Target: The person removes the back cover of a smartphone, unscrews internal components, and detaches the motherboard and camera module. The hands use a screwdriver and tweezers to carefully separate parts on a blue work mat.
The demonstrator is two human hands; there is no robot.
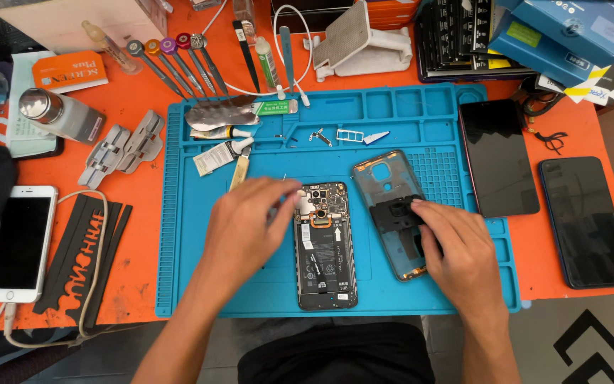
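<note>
An opened phone lies face down on the blue repair mat, its battery and circuit board exposed. My left hand rests at the phone's upper left, fingertips pinched near the circuit board; what they pinch is too small to see. To the right lies the phone's removed back cover, inside up. My right hand rests on its lower part, fingers on a black plastic piece lying in the cover.
Two dark phones lie at right, a white phone on a cable at left. Screwdrivers, tweezers, glue tubes, clamps and a metal bottle crowd the orange table. Boxes stand at back right.
</note>
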